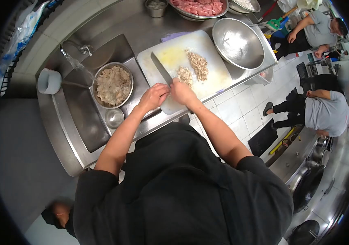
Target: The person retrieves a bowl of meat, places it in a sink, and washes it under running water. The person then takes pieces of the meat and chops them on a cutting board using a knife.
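Observation:
My right hand (182,92) is wrapped around the handle of a kitchen knife (161,67), its blade pointing away over a white cutting board (215,49). Close beside it, my left hand (155,96) has curled fingers near the knife's handle end; whatever they may pinch is hidden. Two piles of finely chopped pale-brown food lie on the board: a smaller pile (184,76) just beyond my right hand and a longer pile (198,65) to its right. I cannot tell what food this is.
A tap (66,55) runs water toward a metal bowl (131,86) of pale, wet pieces in the sink (76,118), beside a small bowl (114,118). A large shiny bowl (240,43) stands right of the board; raw red meat (201,6) lies behind. Several other people are nearby.

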